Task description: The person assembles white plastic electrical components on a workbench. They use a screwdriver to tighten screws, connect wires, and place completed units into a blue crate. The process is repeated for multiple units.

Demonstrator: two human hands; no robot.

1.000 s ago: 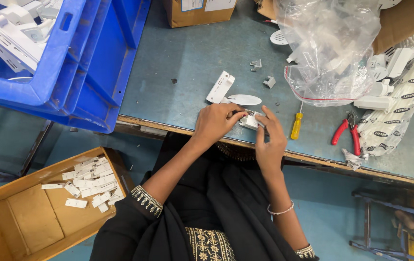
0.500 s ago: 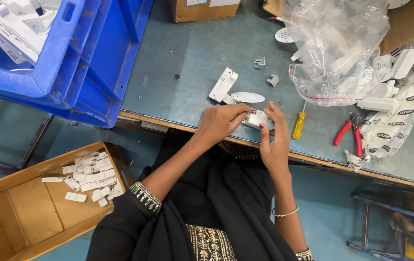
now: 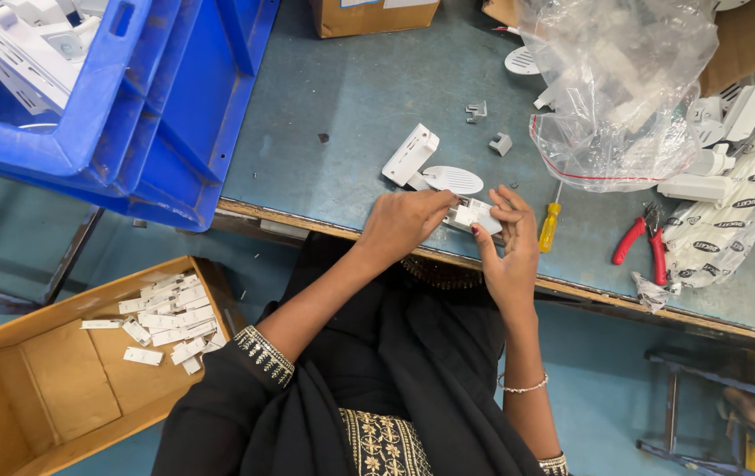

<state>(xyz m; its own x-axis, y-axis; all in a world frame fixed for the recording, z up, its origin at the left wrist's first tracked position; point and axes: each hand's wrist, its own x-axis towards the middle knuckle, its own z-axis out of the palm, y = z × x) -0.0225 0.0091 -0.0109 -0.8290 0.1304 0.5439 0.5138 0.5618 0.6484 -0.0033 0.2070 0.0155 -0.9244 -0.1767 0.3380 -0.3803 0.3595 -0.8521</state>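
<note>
While both hands' fingers [image 3: 508,204] pinch the small white plastic clip part [image 3: 472,214] at the worktop's [image 3: 351,115] near edge, it looks mid-assembly. Many finished-looking white pieces [image 3: 166,317] already lie in the brown cardboard box [image 3: 51,397]; a clear plastic bag of white parts [image 3: 624,97] seemingly remains.

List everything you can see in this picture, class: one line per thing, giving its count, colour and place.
small plastic part: one, white, held in both hands at the table edge
oval grille: one, white, on the table
screwdriver: one, yellow handle, right of the hands
pliers: one, red handles, on the table
plastic bag: one, clear, holding white parts
crates: blue, stacked at left
cardboard box: one, brown, on the floor
left hand: on the part
right hand: on the part
</note>
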